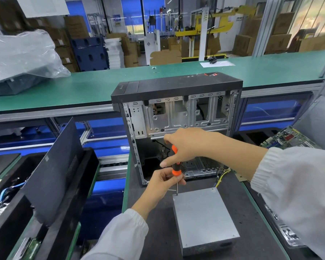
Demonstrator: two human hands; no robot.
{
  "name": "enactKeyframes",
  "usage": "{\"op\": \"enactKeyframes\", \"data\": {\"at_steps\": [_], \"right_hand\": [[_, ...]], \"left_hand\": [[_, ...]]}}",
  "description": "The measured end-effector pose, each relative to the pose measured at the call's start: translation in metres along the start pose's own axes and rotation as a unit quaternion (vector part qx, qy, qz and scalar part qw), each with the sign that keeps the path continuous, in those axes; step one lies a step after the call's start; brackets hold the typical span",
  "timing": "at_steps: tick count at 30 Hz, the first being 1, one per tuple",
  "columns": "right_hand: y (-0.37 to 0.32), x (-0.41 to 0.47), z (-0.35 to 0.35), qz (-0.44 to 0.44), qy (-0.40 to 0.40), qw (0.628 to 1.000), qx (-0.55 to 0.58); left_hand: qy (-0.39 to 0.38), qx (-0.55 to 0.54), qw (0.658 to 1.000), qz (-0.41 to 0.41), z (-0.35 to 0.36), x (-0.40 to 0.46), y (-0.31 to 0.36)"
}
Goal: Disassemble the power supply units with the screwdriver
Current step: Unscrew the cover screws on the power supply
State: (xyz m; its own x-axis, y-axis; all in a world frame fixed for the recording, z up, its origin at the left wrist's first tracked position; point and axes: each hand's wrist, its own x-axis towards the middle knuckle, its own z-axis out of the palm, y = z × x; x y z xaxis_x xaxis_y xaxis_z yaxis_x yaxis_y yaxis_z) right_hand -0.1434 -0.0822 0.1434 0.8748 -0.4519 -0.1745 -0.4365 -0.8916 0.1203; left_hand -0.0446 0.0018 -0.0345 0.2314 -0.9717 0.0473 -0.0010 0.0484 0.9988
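Dark work mat (154, 218), grey power supply unit (204, 218), open computer case (176, 113) behind it

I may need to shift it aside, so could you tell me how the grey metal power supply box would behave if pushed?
The grey metal power supply box looks rigid, probably heavy for its size. Lying flat, it should slide across the dark mat rather than tip.

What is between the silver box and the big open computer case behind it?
In the head view, a bunch of yellow and black wires lies on the dark mat between the silver box and the computer case.
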Motion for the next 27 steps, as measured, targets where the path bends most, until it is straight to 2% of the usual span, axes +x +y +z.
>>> {"op": "enactKeyframes", "data": {"at_steps": [4,9,11,14,16,17,21,27], "right_hand": [[-0.004,0.003,0.007,-0.001,0.025,0.998,-0.054],[0.007,-0.001,-0.002,-0.086,-0.09,0.988,0.087],[0.008,-0.002,-0.003,-0.064,-0.055,0.993,0.077],[0.004,0.0,0.003,0.006,0.005,1.0,-0.005],[0.004,0.004,0.009,0.005,0.025,0.999,-0.02],[0.005,0.004,0.009,-0.012,0.02,1.0,-0.009],[0.013,0.002,0.0,-0.081,-0.098,0.986,0.104],[0.01,0.0,0.006,0.026,-0.04,0.996,0.078]], "left_hand": [[0.006,-0.009,1.0,-0.002,0.001,-0.001,0.0],[0.007,0.003,1.0,-0.001,0.001,-0.001,0.0],[0.006,0.011,1.0,-0.002,0.002,-0.001,0.0],[0.0,0.017,1.0,-0.004,0.004,0.0,0.0],[-0.003,0.015,1.0,-0.001,0.004,-0.001,0.0],[-0.003,0.015,1.0,0.001,0.004,-0.001,0.0],[-0.002,0.012,1.0,0.003,0.005,-0.002,0.0],[0.001,0.007,1.0,-0.001,0.007,-0.003,0.0]]}}
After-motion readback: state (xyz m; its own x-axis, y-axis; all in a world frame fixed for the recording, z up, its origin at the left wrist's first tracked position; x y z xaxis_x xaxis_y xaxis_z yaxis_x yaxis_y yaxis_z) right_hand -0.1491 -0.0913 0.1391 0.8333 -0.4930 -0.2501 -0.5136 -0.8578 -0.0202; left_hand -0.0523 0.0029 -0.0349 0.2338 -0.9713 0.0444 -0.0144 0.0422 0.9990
